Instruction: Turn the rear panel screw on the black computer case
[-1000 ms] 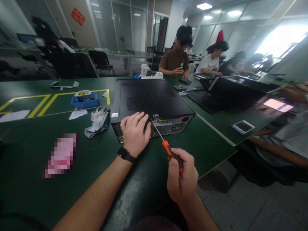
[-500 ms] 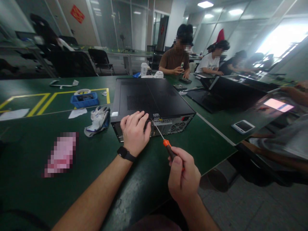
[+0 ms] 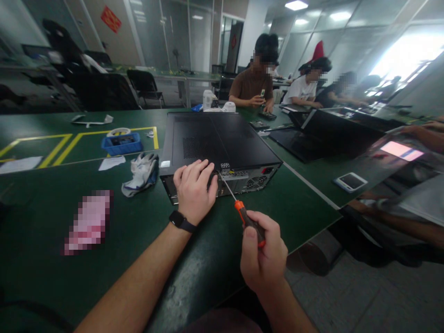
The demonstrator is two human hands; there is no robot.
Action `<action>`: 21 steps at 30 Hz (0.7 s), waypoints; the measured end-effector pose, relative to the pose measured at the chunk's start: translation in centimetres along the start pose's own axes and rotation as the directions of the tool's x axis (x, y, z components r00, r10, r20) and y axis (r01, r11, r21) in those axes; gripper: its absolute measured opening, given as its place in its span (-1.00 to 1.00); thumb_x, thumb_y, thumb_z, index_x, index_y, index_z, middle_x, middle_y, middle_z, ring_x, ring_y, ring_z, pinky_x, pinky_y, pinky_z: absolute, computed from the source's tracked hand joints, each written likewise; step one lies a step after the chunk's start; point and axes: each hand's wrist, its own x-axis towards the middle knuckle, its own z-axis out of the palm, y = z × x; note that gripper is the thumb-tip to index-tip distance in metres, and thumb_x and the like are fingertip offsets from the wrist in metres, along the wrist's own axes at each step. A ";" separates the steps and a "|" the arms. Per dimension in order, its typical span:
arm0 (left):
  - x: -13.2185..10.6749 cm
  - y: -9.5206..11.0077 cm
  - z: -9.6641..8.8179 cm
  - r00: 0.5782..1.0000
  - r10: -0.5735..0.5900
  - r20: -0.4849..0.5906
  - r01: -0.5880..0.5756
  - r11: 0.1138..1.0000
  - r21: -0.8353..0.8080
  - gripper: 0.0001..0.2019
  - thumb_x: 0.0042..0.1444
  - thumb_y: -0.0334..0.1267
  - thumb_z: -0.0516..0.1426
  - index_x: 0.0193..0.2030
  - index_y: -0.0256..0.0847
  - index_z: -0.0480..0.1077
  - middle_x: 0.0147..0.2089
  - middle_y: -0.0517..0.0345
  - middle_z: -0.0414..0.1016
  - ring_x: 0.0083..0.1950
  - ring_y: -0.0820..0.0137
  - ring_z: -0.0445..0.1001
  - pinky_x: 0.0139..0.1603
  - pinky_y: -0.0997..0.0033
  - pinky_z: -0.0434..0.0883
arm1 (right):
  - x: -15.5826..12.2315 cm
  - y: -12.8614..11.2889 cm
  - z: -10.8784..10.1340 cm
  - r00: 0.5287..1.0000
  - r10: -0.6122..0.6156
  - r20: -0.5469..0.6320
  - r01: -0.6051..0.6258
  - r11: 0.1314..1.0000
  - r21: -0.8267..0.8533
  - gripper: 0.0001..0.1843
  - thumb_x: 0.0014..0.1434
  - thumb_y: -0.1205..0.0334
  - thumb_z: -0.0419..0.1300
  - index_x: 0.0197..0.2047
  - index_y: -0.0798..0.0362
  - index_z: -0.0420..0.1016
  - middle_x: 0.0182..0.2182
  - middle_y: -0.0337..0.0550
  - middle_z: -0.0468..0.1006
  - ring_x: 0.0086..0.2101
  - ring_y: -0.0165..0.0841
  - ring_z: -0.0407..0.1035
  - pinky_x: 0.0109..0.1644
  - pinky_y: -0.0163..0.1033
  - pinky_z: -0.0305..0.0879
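Observation:
A black desktop computer case (image 3: pixel 215 141) lies flat on the green table (image 3: pixel 52 217), its rear panel with a fan grille facing me. My left hand (image 3: pixel 194 189) rests curled over the near top edge of the case, above the rear panel. A black watch sits on that wrist. My right hand (image 3: pixel 263 254) is closed around the orange-and-black handle of a screwdriver (image 3: pixel 243 217). Its thin shaft runs up and left to the rear panel, with the tip close to my left fingers.
White work gloves (image 3: pixel 142 173) lie left of the case, and a blue tray (image 3: pixel 122 143) behind them. A white phone (image 3: pixel 348 181) rests at the right. Other people sit at the far side; a co-worker's arm (image 3: pixel 391 217) shows at the right. The table edge is near me.
My right hand has shifted its grip slightly on the screwdriver handle, staying in the same spot. The left hand and the case have not moved.

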 end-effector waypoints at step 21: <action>0.1 0.0 0.0 1.000 -0.013 0.004 0.014 1.000 -0.015 -0.69 0.34 -0.23 0.18 0.18 -0.07 0.55 0.24 -0.05 0.64 0.33 0.04 0.52 0.40 -0.12 0.17 | -0.1 -0.1 -0.1 1.000 0.001 0.001 -0.001 1.000 -0.023 -0.71 0.37 0.32 0.11 0.14 0.02 0.36 -0.22 -0.10 0.63 -0.34 -0.31 0.59 -0.29 -0.21 0.53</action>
